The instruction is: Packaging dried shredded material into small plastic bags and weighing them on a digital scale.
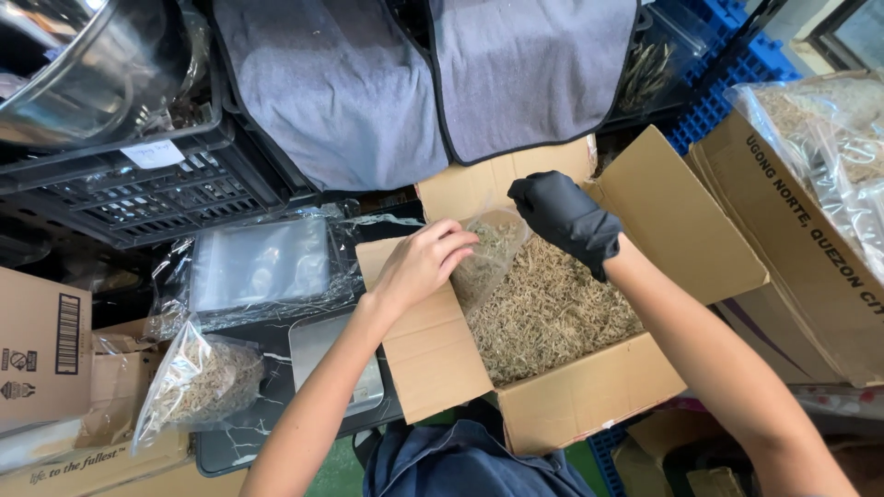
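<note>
Far left: brown cartons (41,354), stacked. Beside them, a filled clear bag (198,382) of dried strands, lying at the left edge of the dark marbled tabletop (244,442). Next, a steel scale pan (318,354), bare, with a stack of flat plastic bags (262,262) just behind it.

Centre: left hand (419,262), bare, fingers pinching the mouth of a small clear bag (488,258). The bag hangs over the open cardboard box (589,396) of dried strands (552,313). Right hand (566,216), black-gloved, closed at the bag's rim, seemingly on a pinch of strands.

Step judged: filling. Room is tight: box flaps, black crates (138,193) behind, another carton (801,267) at right.
</note>
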